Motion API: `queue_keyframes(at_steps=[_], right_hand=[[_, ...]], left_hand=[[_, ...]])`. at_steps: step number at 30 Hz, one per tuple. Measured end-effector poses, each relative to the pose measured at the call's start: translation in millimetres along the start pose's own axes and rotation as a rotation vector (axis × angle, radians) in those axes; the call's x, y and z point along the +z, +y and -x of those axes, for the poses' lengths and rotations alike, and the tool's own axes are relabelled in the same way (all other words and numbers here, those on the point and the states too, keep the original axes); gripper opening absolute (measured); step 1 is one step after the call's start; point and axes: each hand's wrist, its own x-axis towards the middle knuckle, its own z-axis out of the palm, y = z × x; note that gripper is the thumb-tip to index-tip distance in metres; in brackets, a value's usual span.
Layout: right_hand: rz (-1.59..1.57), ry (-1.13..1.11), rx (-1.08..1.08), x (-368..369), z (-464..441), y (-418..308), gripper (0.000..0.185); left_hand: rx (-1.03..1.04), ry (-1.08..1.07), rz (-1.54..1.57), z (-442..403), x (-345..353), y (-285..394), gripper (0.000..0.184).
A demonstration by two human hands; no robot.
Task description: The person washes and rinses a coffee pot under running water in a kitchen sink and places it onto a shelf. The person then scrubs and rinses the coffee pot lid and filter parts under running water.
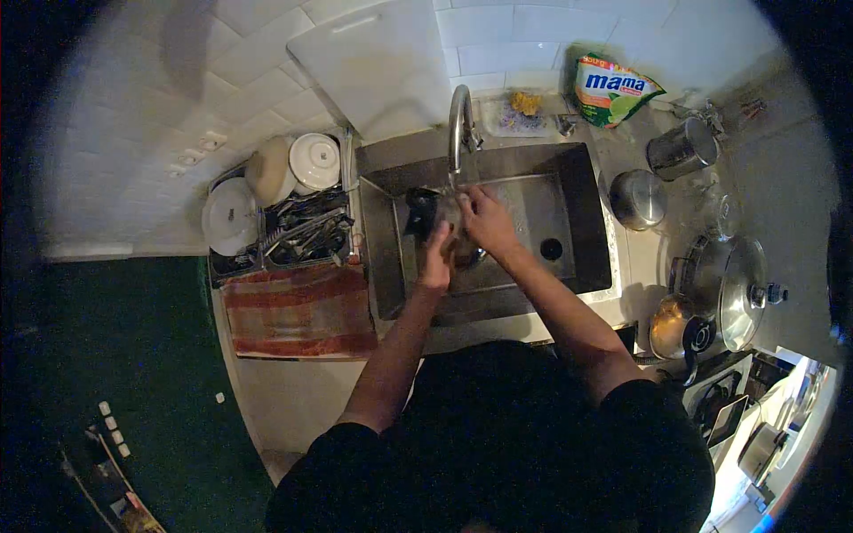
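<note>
Now a dark item (421, 211) is being handled by left hand (435, 258) and right hand (487, 222), finger closure unclear, even support seemingly being needed.

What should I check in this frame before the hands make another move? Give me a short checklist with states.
1. Hands over the sink: ok; left hand and right hand are both above the basin.
2. Faucet above the work: ok; its spout points down close to the hands.
3. Water running: cannot tell.
4. Firm hold on the dark item: cannot tell; it is blurred beside the hands.
5. Drain unobstructed: cannot tell; it shows only as a dark circle.
6. Room among the cutlery: not ok; pieces lie crowded together.
</note>
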Motion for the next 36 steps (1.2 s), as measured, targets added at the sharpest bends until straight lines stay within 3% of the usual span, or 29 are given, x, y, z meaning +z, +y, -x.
queue_keyframes(at_steps=[1, 4, 9, 12, 15, 21, 24, 27, 30, 33, 36], right_hand=[[0.18, -0.041, -0.038, 5, -1, 11, 0.034], [0.518, -0.158, -0.082, 13, -2, 19, 0.037], [0.264, -0.232, 0.047, -31, -2, -34, 0.046], [0.166, -0.14, -0.13, -16, 2, -9, 0.055], [0.084, -0.07, -0.129, -11, 9, -4, 0.061], [-0.376, -0.075, -0.115, -23, 18, -6, 0.057], [-0.475, 0.122, -0.195, -29, 29, -20, 0.053], [-0.031, 0.232, -0.513, -38, 33, -24, 0.052], [0.272, 0.027, -0.552, -54, 39, -33, 0.045], [0.451, -0.205, -0.323, -61, 32, -54, 0.051], [0.338, -0.315, -0.314, -60, 15, -50, 0.05]], left_hand=[[0.162, -0.092, -0.073, -4, -2, -7, 0.048], [0.401, 0.046, -0.391, -1, -3, -20, 0.054], [0.547, 0.0, -0.785, -9, -2, 6, 0.06], [0.611, -0.077, -0.944, 10, 42, 49, 0.063], [0.607, -0.106, -1.043, 5, 53, 58, 0.059], [0.674, -0.104, -1.24, 2, 78, 64, 0.063], [0.746, -0.102, -1.38, 12, 92, 67, 0.068], [0.828, -0.127, -1.551, 20, 102, 74, 0.072], [0.905, -0.173, -1.692, -5, 78, 61, 0.075], [0.914, -0.208, -1.783, 0, 90, 68, 0.074], [1.016, -0.173, -1.803, 8, 99, 70, 0.074]])
